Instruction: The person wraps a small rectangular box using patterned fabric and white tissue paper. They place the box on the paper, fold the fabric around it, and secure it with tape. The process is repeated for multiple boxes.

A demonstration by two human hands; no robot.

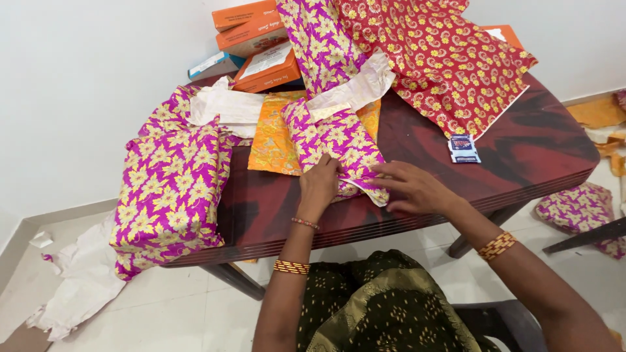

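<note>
both hands rest on a half-wrapped parcel (339, 146) in magenta paper with yellow flowers, lying near the front edge of the dark red table (521, 163). the left hand (318, 186) presses its near end, fingers together and curled; the right hand (414, 189) pins the loose flap, fingers spread flat. a larger wrapped parcel (169, 192) sits left, an orange sheet (274, 140) beneath, a small sachet (463, 148) right, orange boxes (257, 39) and red floral paper (450, 58) behind.

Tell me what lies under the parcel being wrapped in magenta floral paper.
Under the half-wrapped parcel lies an orange patterned sheet on the dark table. The left hand and right hand press its near end; its contents are covered.
</note>
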